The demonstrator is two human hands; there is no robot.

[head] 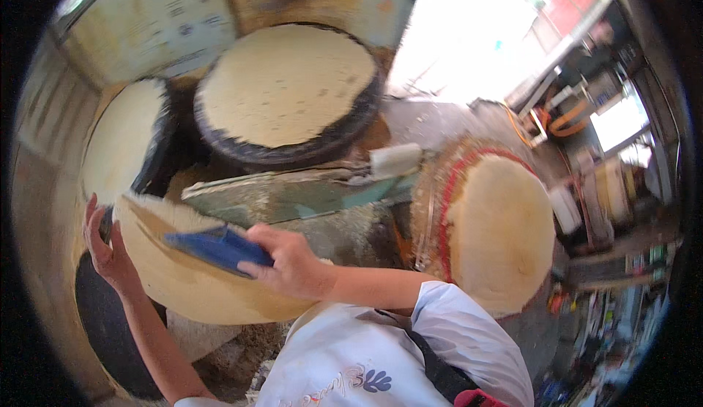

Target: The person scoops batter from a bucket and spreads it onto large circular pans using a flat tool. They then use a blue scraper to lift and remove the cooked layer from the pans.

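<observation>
My right hand (291,264) grips a blue flat-bladed tool (219,247), apparently a plastic scraper. Its blade is over a large, thin, pale-yellow pancake sheet (219,297) in front of my body, and a brown shadow falls beside it. At the sheet's left edge, my left hand (110,250) is raised with its fingers apart; nothing shows in it. Whether those fingertips touch the sheet cannot be told. Beyond are two round dark griddles covered with pale batter: a large griddle (365,116) at the centre and a second griddle (156,140) at the left.
A bare black griddle (110,324) lies beneath my left forearm. Between the sheet and the central griddle runs a worn greenish board (258,195), with a white block (395,159) at its end. Right, a finished round sheet (505,236) rests on a red-rimmed round tray (447,209).
</observation>
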